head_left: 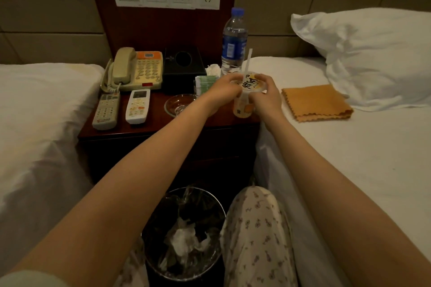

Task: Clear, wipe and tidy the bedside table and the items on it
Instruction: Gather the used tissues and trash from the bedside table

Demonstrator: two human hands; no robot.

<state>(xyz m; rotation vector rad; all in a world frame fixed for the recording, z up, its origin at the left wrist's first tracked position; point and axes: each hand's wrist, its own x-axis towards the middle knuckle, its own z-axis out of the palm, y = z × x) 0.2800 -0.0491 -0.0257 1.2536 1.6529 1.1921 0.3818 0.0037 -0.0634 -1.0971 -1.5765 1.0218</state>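
While both hands are closing on it from opposite sides, the translucent plastic drink cup with the printed film lid [247, 95] is standing upright at the front right corner of the dark reddish wooden bedside table [149, 128]. Whether its base is resting on the wood or hanging just clear, I cannot tell. Its long axis is running vertically, and the thin white straw [248, 59] is poking up through the lid and leaning slightly right.

The left hand [224, 91] is gripping the cup at the rim from the left. The right hand [265, 98] is wrapping the body from the right. Neither is nearer, as both are already touching it.

A clear water bottle with a blue cap [234, 42] is standing just behind the cup, and a clear glass ashtray [179, 105] is sitting to its left. The round black bin with a clear liner [161, 272] is waiting on the floor, down and back toward the person. So the coming move is probably turning on a pull back and a lowering, ideally keeping the cup upright, since pale liquid seems to be remaining inside.
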